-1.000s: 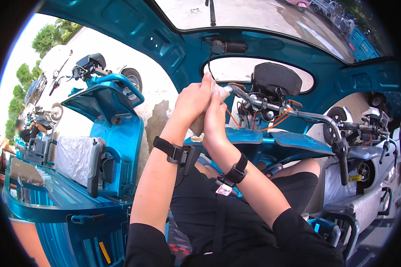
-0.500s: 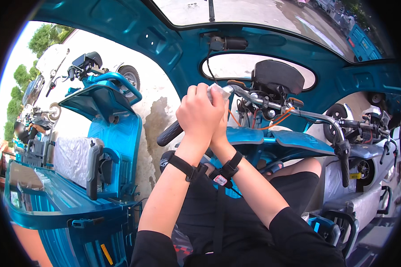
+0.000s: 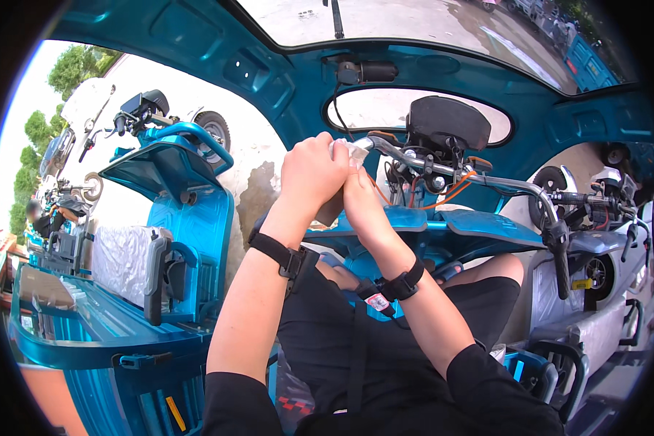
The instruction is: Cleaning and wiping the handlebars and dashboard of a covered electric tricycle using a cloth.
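In front of me the silver handlebar (image 3: pixel 512 187) of a blue three-wheeler curves from left to right. My left hand (image 3: pixel 311 173) is wrapped over its left end, knuckles up. A crumpled, whitish translucent wrap (image 3: pixel 356 154) shows on the bar beside the left thumb. Pressed against the left hand from the right is my right hand (image 3: pixel 362 198), its thumb upward and its other fingers out of sight behind. What the right hand holds is hidden. The left black grip is mostly covered by my left hand and forearm. The right grip (image 3: pixel 561 269) hangs free of my hands.
A dark display housing (image 3: pixel 447 125) stands behind the bar, with orange cables (image 3: pixel 454 192) below. The blue cab frame (image 3: pixel 269 80) arches around me. Another blue three-wheeler (image 3: pixel 189 240) stands at the left; a grey vehicle (image 3: pixel 596 251) is parked at the right. A person (image 3: pixel 58 218) sits far left.
My forearms have spread apart, and the right hand has slid down slightly from the left one. The left grip, seen earlier below the hands, is now mostly covered.
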{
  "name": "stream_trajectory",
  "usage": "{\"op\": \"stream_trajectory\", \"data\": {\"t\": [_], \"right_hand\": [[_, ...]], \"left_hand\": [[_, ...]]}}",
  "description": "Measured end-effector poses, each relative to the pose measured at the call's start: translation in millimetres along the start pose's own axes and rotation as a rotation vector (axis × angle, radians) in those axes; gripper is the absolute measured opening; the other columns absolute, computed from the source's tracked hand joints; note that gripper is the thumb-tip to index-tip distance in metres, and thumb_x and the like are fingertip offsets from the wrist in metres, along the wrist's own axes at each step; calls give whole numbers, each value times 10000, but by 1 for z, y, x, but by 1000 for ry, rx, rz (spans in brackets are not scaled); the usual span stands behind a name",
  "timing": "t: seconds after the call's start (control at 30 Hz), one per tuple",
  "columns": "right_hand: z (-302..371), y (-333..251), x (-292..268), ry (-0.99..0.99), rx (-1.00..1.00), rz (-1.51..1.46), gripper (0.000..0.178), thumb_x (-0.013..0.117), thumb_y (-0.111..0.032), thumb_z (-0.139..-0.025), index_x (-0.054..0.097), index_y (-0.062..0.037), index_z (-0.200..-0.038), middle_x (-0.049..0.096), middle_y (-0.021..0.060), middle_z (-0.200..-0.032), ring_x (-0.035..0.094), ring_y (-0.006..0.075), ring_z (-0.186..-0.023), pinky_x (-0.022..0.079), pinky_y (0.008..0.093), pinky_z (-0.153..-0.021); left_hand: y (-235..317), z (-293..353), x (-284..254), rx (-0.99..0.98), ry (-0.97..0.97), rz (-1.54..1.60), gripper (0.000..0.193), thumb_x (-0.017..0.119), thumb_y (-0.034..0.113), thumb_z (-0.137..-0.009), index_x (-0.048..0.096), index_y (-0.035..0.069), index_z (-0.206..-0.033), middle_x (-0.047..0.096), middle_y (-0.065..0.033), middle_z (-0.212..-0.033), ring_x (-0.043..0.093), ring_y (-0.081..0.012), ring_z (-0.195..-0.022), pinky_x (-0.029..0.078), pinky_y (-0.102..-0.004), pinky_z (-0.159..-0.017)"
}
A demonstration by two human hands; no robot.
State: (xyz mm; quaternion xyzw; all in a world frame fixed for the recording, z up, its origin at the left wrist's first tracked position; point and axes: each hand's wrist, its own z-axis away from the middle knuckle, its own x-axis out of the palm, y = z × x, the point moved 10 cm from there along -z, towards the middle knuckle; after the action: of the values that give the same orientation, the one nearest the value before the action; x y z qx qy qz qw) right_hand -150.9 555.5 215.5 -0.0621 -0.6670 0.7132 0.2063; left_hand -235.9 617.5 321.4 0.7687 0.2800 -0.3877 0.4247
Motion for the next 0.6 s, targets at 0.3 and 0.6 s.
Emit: {"op": "stream_trajectory", "data": {"t": [0.3, 0.6], "right_hand": [[54, -69, 23, -139, -194, 886, 546, 442, -345, -1085, 528, 169, -1249, 670, 359, -1137, 674, 523, -1010, 525, 570, -912], [35, -49, 29, -297, 279, -111, 582, 453, -440, -1100, 484, -23, -1506, 609, 103, -1420, 518, 198, -1354, 362, 387, -1150]], "left_hand": [[-55, -23, 44, -214, -388, 463, 376, 556, 304, -940, 701, -32, -853, 723, -279, -943, 722, -420, -918, 560, -495, -850], [-34, -4, 12, -215, -49, 74, 463, 441, 289, -996, 725, -39, -832, 723, -303, -953, 705, -466, -901, 559, -528, -804]]}}
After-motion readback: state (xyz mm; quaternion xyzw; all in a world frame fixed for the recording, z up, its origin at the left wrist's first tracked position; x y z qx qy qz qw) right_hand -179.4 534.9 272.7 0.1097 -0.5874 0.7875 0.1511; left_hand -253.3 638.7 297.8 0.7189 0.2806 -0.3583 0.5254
